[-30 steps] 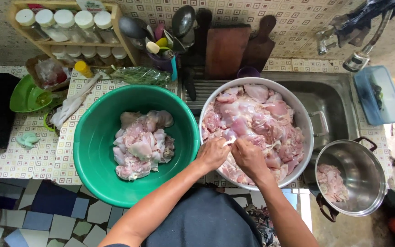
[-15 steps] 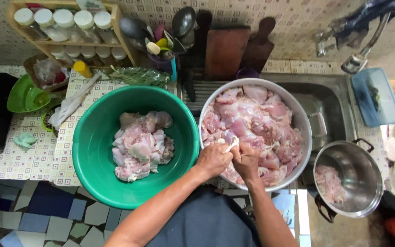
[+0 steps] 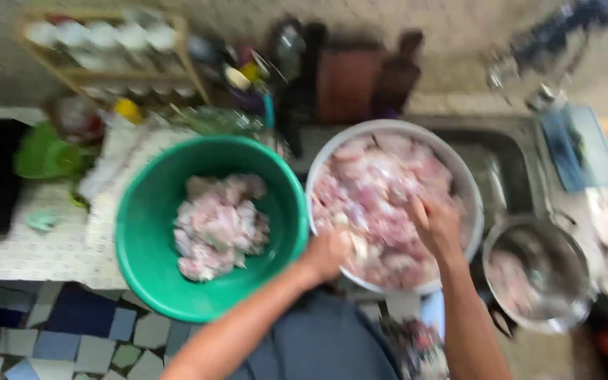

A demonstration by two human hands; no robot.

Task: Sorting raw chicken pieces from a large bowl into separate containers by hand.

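Observation:
The frame is blurred by motion. A white bowl (image 3: 459,176) full of raw pink chicken pieces (image 3: 381,190) stands over the sink. My left hand (image 3: 328,253) is at the bowl's near-left rim, closed on a pale piece of chicken (image 3: 355,245). My right hand (image 3: 434,225) rests fingers-down in the meat at the bowl's near side; whether it grips a piece is unclear. To the left, a green basin (image 3: 149,232) holds a smaller heap of chicken pieces (image 3: 219,225).
A steel pot (image 3: 571,281) with some meat sits low at the right. A blue tray (image 3: 578,144) lies right of the sink. A wooden spice rack (image 3: 107,49), utensils (image 3: 283,56), a cutting board (image 3: 346,81) and a green dish (image 3: 43,151) line the back.
The view has swung and blurred. My hands have drawn apart: the left moved to the white bowl's near-left rim with a piece, the right shifted rightward in the meat.

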